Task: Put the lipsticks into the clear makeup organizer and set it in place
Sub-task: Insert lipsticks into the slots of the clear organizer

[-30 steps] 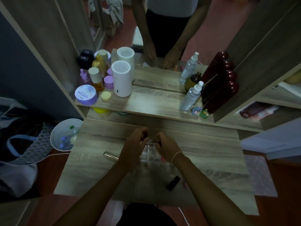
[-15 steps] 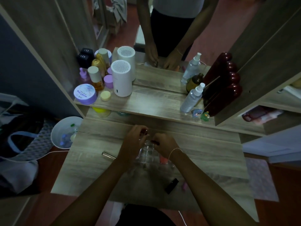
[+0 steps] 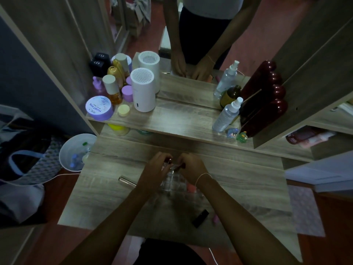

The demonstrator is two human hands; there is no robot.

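Observation:
The clear makeup organizer (image 3: 173,181) stands on the wooden desk (image 3: 238,184) between my hands. My left hand (image 3: 155,168) pinches a dark red lipstick (image 3: 168,161) over the organizer's far edge. My right hand (image 3: 192,167) holds another red lipstick (image 3: 181,166) just beside it. A pink lipstick (image 3: 190,187) shows at the organizer's right side, under my right wrist. A silver tube (image 3: 127,181) lies on the desk left of my left arm. A black lipstick (image 3: 200,218) and a small pink one (image 3: 215,219) lie nearer me.
A shelf (image 3: 181,119) in front of a mirror carries a white cylinder (image 3: 142,89), jars and bottles on the left, and spray bottles (image 3: 226,116) and a dark red rack (image 3: 263,104) on the right. A white bin (image 3: 76,152) stands on the floor left of the desk.
The view has shifted slightly. Both hands have stayed at the organizer's far edge, drawing a little closer together, with the red lipstick tips now showing between the fingers.

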